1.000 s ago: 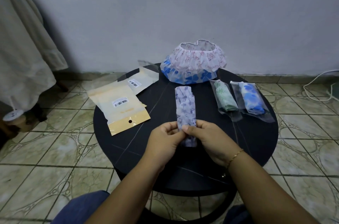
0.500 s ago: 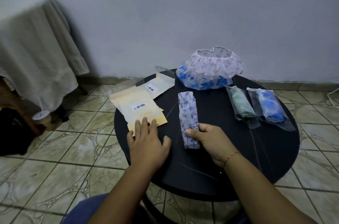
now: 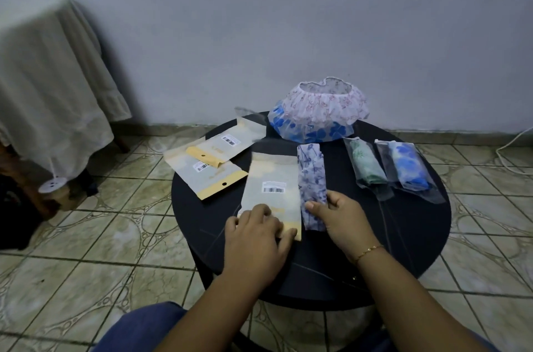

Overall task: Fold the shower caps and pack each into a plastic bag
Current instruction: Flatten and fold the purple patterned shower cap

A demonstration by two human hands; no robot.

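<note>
Head view: on the round, dark, glossy worktop (image 3: 403,250) the right hand (image 3: 340,219) pinches the folded shower cap (image 3: 312,178), a long crinkled strip printed with purple flowers. Just beside it, the left hand (image 3: 256,233) rests with curled fingers on a flat frosted plastic bag (image 3: 271,187) with a yellow header; whether it grips is unclear. Two unfolded caps (image 3: 317,112) sit stacked behind, gathered and puffy. Two packed caps (image 3: 389,167) lie to the right, their film edges hard to trace.
</note>
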